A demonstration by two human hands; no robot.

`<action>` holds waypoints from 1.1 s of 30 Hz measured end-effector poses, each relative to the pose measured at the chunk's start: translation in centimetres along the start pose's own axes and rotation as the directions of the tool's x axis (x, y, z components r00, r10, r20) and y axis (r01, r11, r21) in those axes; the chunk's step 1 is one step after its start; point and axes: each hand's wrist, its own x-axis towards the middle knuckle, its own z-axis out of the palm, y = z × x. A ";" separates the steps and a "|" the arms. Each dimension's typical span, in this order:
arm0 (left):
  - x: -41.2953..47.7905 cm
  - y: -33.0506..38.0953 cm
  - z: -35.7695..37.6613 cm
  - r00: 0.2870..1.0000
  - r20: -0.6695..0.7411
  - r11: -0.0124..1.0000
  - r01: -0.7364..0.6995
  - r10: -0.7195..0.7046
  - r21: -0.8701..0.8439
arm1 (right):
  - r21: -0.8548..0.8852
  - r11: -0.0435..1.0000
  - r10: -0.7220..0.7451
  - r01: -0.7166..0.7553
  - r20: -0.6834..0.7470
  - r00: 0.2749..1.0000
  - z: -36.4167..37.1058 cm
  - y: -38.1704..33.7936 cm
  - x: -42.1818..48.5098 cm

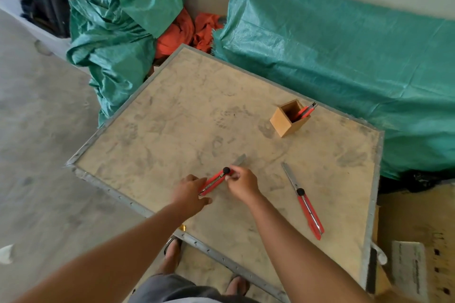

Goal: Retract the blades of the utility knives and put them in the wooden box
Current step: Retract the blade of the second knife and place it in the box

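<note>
A red utility knife lies low over the dusty table near its front edge, its blade still out toward the upper right. My left hand grips the handle's rear end. My right hand pinches the knife at its black knob. A second red utility knife lies on the table to the right, blade extended and pointing away from me. The small wooden box stands upright at the back right, with one red knife leaning inside it.
The table has a metal rim. Green tarp bundles and orange cloth crowd the far side and right. My sandalled feet stand under the near edge. Concrete floor lies to the left.
</note>
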 end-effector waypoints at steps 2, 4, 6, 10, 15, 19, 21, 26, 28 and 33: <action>0.2 -0.2 0.5 0.999 0.018 0.999 -0.041 0.042 -0.012 | -0.015 1.000 0.018 -0.018 -0.024 1.000 0.9 -0.1 0.5; 0.4 -0.4 0.8 0.997 0.015 0.997 -0.078 0.078 -0.024 | -0.014 0.999 0.029 -0.029 -0.061 0.998 1.6 -0.3 0.6; 0.5 -0.7 0.9 0.994 -0.002 0.993 -0.106 0.106 -0.053 | 0.028 0.999 0.048 -0.045 -0.094 0.994 2.0 -0.4 0.7; 0.1 -1.3 0.5 0.984 -0.009 0.981 -0.177 0.176 -0.079 | 0.157 0.985 0.103 -0.077 -0.160 0.982 2.7 -0.2 0.4; -0.7 -2.0 -0.8 0.976 -0.019 0.958 -0.218 0.218 -0.187 | 0.289 0.953 0.148 -0.085 -0.201 0.968 2.8 -0.5 -0.4; -1.4 -1.7 -3.0 0.960 -0.047 0.928 -0.279 0.276 -0.247 | 0.417 0.907 0.133 -0.054 -0.165 0.977 0.4 -2.5 -2.0; -1.7 -0.9 -4.3 0.959 -0.041 0.916 -0.282 0.282 -0.285 | 0.432 0.902 0.093 -0.007 -0.178 0.980 -1.4 -3.3 -2.7; -2.4 2.9 -6.9 0.953 0.043 0.830 -0.239 0.300 -0.503 | 0.414 0.906 0.004 0.089 -0.217 0.976 -6.4 -4.8 -4.4; -2.9 4.7 -7.4 0.945 0.021 0.790 -0.261 0.327 -0.554 | 0.425 0.895 -0.031 0.132 -0.237 0.971 -8.7 -5.4 -5.2; -4.5 9.4 -7.3 0.935 -0.007 0.637 -0.247 0.355 -0.730 | 0.443 0.872 -0.089 0.209 -0.276 0.957 -13.3 -5.3 -6.8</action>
